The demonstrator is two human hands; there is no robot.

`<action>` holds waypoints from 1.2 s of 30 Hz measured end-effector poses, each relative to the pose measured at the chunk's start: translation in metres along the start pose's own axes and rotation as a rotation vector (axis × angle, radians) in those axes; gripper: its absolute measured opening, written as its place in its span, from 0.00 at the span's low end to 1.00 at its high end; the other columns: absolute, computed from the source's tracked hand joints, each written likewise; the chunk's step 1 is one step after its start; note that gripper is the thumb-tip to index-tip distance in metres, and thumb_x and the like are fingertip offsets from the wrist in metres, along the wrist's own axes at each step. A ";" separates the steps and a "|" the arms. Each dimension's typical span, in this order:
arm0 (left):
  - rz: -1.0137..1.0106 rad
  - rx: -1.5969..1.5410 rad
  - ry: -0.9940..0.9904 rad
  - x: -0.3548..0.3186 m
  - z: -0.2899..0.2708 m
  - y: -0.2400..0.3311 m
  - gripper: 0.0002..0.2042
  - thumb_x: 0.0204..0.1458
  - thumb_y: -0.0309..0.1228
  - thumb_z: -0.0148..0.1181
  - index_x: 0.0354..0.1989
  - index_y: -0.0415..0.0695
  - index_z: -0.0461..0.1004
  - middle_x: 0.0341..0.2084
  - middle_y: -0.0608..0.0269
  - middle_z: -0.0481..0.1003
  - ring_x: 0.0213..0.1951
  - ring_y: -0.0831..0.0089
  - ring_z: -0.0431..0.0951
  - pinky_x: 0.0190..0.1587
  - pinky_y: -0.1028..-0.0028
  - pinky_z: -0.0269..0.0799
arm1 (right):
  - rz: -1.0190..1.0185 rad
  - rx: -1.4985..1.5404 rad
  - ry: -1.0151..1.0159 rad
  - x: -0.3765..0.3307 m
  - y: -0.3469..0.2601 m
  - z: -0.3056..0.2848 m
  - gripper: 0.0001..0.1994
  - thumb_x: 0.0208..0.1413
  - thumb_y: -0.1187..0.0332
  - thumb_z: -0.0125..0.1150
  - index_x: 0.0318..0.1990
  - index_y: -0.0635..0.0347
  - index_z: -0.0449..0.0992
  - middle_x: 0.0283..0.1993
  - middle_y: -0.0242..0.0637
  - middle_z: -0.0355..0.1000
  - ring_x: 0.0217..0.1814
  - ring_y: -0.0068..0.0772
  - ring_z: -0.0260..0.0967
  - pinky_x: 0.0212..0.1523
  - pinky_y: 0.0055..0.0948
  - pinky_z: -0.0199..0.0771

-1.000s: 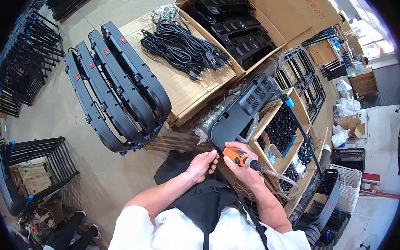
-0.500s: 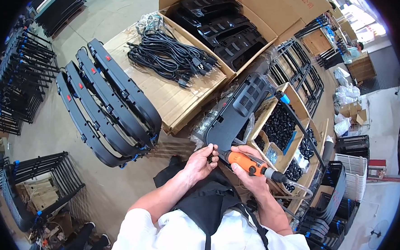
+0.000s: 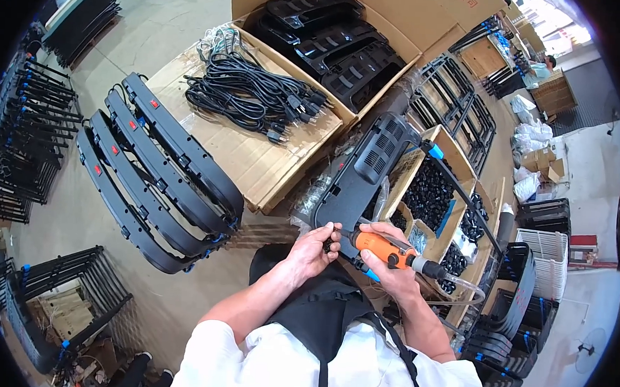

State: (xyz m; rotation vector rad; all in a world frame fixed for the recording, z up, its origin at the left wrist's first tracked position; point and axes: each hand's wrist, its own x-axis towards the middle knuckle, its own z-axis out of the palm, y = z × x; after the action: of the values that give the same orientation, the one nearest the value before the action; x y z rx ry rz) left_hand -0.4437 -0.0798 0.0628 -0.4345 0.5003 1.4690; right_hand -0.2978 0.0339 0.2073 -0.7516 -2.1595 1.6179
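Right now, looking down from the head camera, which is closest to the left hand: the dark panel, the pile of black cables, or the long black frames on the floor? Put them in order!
From the left hand:
1. Dark panel, touching, just ahead.
2. Long black frames, on the floor, left.
3. Pile of black cables, on cardboard, far ahead-left.

Open brown cardboard boxes ahead, small compartmented cartons right, white bags beyond.

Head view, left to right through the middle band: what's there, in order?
Black metal frames → stacked long black panels → left hand → orange power screwdriver in the right hand → box of small black parts → white grille.
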 end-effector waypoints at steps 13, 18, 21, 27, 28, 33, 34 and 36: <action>0.129 0.335 0.056 -0.012 -0.001 -0.004 0.14 0.76 0.38 0.42 0.45 0.45 0.72 0.36 0.61 0.79 0.34 0.70 0.77 0.36 0.71 0.71 | -0.011 0.033 0.075 0.049 0.011 0.020 0.25 0.60 0.78 0.70 0.65 0.63 0.71 0.60 0.42 0.78 0.60 0.31 0.77 0.64 0.33 0.77; 0.111 0.368 0.049 -0.016 -0.002 -0.001 0.15 0.76 0.39 0.42 0.47 0.43 0.73 0.36 0.62 0.78 0.34 0.72 0.76 0.36 0.72 0.71 | 0.015 -0.007 0.064 0.063 0.013 0.030 0.25 0.59 0.77 0.70 0.64 0.63 0.72 0.60 0.41 0.79 0.60 0.31 0.77 0.63 0.32 0.77; 0.127 0.485 0.009 -0.016 -0.010 0.002 0.16 0.77 0.40 0.43 0.46 0.43 0.74 0.36 0.64 0.78 0.33 0.75 0.75 0.35 0.74 0.70 | 0.003 -0.018 0.019 0.072 0.021 0.035 0.25 0.59 0.76 0.71 0.64 0.62 0.72 0.59 0.41 0.79 0.59 0.31 0.77 0.62 0.32 0.78; 0.075 0.551 0.044 -0.022 -0.025 0.011 0.17 0.76 0.41 0.46 0.45 0.42 0.77 0.32 0.67 0.78 0.30 0.79 0.75 0.29 0.78 0.69 | 0.024 -0.128 -0.013 0.082 0.020 0.043 0.21 0.59 0.75 0.71 0.60 0.60 0.75 0.57 0.39 0.80 0.57 0.30 0.79 0.60 0.31 0.79; 0.070 0.474 0.045 -0.023 -0.028 0.011 0.17 0.76 0.41 0.46 0.45 0.42 0.77 0.32 0.67 0.78 0.30 0.79 0.75 0.29 0.78 0.69 | 0.030 -0.127 -0.018 0.084 0.020 0.042 0.21 0.59 0.75 0.71 0.60 0.60 0.75 0.57 0.39 0.80 0.57 0.30 0.79 0.60 0.31 0.79; 0.035 0.371 0.027 -0.036 -0.021 0.019 0.16 0.76 0.38 0.45 0.52 0.40 0.77 0.33 0.68 0.77 0.31 0.79 0.74 0.31 0.78 0.69 | 0.030 -0.203 -0.050 0.088 0.020 0.044 0.16 0.58 0.75 0.71 0.53 0.58 0.79 0.56 0.38 0.81 0.53 0.29 0.81 0.56 0.31 0.81; 0.048 0.424 -0.003 -0.037 -0.022 0.020 0.17 0.76 0.37 0.44 0.57 0.38 0.76 0.35 0.67 0.77 0.33 0.78 0.75 0.33 0.77 0.69 | 0.033 -0.204 -0.051 0.088 0.019 0.045 0.16 0.58 0.75 0.71 0.53 0.58 0.79 0.56 0.38 0.81 0.53 0.29 0.81 0.56 0.31 0.81; 0.060 0.478 -0.015 -0.038 -0.027 0.022 0.17 0.76 0.37 0.47 0.59 0.39 0.76 0.35 0.68 0.78 0.32 0.81 0.74 0.32 0.79 0.69 | 0.021 -0.213 -0.059 0.090 0.017 0.045 0.16 0.58 0.75 0.70 0.53 0.59 0.78 0.56 0.38 0.82 0.53 0.31 0.81 0.56 0.31 0.81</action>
State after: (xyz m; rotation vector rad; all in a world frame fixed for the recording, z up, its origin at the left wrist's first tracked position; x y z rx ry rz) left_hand -0.4686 -0.1253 0.0625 -0.0298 0.8321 1.3531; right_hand -0.3918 0.0558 0.1739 -0.7987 -2.4007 1.4514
